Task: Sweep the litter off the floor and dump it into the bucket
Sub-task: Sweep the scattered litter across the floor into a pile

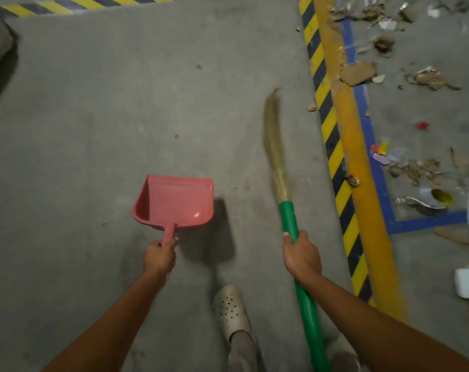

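Note:
My left hand (pixel 159 257) grips the short handle of a pink dustpan (pixel 174 201), which hangs level above the grey floor with nothing in it. My right hand (pixel 302 255) grips the green handle of a broom (pixel 288 218); its straw head (pixel 273 146) points away from me and looks blurred. Litter (pixel 421 167) of cardboard scraps, paper and wrappers lies scattered on the floor at the right, beyond the striped line. No bucket shows in this view.
A yellow-and-black striped line (pixel 332 146) and an orange pipe (pixel 362 167) run diagonally between me and the litter. Blue tape (pixel 426 221) marks the floor there. A white object (pixel 468 283) sits at the right edge. My foot in a pale clog (pixel 232 310) stands below.

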Demonstrator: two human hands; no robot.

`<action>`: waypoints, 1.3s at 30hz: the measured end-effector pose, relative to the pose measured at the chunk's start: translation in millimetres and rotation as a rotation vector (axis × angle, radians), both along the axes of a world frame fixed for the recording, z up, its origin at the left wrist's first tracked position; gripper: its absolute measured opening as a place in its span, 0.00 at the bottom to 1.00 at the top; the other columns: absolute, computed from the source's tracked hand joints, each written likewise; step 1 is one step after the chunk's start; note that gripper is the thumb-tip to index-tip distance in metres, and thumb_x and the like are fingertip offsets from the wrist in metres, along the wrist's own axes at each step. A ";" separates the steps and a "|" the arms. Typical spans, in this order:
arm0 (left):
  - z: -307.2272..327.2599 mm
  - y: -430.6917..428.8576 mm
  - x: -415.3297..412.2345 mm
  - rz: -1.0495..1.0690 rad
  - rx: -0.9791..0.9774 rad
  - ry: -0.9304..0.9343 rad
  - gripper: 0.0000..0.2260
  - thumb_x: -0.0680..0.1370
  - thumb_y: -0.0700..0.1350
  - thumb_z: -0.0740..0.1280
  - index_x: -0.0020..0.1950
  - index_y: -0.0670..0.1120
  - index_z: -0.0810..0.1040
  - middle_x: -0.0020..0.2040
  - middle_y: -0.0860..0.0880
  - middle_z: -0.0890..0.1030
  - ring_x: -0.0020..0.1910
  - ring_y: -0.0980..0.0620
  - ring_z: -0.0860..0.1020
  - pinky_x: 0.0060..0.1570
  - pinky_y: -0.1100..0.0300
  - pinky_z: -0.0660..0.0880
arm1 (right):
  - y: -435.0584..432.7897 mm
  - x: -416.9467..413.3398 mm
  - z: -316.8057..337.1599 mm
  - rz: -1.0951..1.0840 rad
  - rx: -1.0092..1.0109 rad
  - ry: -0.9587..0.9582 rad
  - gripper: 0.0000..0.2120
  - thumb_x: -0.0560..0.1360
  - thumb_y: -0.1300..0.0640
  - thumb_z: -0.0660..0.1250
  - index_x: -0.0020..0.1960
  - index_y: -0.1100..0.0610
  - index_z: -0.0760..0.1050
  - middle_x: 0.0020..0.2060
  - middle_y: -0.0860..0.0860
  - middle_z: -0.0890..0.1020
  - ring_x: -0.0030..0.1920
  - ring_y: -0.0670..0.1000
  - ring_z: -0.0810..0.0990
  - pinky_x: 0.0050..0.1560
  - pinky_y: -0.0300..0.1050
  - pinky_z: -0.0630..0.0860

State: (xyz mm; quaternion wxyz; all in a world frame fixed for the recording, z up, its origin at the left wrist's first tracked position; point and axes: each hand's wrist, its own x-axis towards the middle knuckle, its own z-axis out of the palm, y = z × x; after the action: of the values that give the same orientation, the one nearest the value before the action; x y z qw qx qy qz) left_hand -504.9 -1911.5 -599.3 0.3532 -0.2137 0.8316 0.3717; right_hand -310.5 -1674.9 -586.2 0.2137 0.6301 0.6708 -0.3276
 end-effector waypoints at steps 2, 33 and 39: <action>-1.6 18.4 15.5 -0.034 -0.007 -0.013 0.11 0.80 0.40 0.67 0.40 0.41 0.71 0.29 0.43 0.71 0.23 0.50 0.66 0.17 0.67 0.59 | 8.2 26.4 -1.0 0.114 -0.060 -0.032 0.20 0.83 0.42 0.58 0.61 0.58 0.71 0.55 0.62 0.81 0.55 0.64 0.81 0.50 0.51 0.76; 38.6 348.0 259.5 -0.501 0.111 -0.079 0.09 0.80 0.41 0.68 0.42 0.40 0.73 0.30 0.44 0.71 0.23 0.51 0.66 0.19 0.66 0.61 | 234.9 388.6 52.2 -0.421 0.029 0.011 0.21 0.84 0.43 0.58 0.62 0.60 0.75 0.55 0.61 0.81 0.55 0.63 0.80 0.47 0.49 0.70; 32.7 358.8 276.3 -0.583 0.052 -0.055 0.10 0.80 0.42 0.68 0.42 0.40 0.73 0.29 0.44 0.71 0.24 0.50 0.66 0.19 0.67 0.60 | 222.0 411.0 17.9 -0.282 -0.337 -0.104 0.24 0.83 0.43 0.57 0.45 0.62 0.78 0.37 0.58 0.83 0.43 0.57 0.85 0.39 0.44 0.76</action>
State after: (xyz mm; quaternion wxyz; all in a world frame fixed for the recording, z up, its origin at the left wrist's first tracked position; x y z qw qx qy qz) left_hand -228.6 -1552.7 -566.5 0.4729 0.0331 0.8382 0.2697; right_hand 100.4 -1452.9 -568.3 0.3025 0.6893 0.4997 -0.4286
